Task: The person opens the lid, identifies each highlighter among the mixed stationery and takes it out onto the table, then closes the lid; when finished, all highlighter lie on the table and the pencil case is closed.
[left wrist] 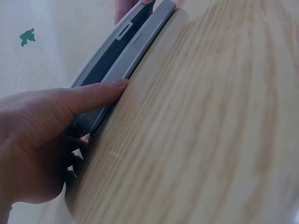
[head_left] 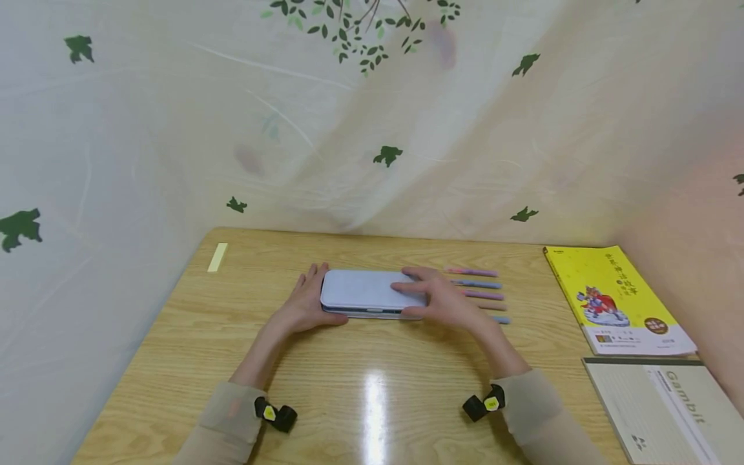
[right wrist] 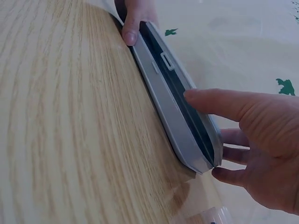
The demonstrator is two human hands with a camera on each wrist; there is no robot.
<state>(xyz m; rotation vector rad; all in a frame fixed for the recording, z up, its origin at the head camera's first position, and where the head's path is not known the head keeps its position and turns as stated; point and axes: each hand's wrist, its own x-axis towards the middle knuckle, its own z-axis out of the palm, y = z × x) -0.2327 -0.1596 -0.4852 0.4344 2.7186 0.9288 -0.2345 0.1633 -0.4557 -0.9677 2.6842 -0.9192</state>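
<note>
A pale blue pencil case lies flat on the wooden table, its lid slightly raised along the front. Both wrist views show the dark gap under the lid and a small clasp loop on the lid's front edge. My left hand holds the left end of the case, the thumb against the front of the base and the fingers behind. At the right end, my right hand grips the lid, its thumb at the front edge and its fingers spread over the top and end.
Several pens lie in a row just right of the case, partly behind my right hand. A yellow book and a grey notebook lie along the right side. A pale yellow strip sits at the far left corner. Patterned curtains surround the table.
</note>
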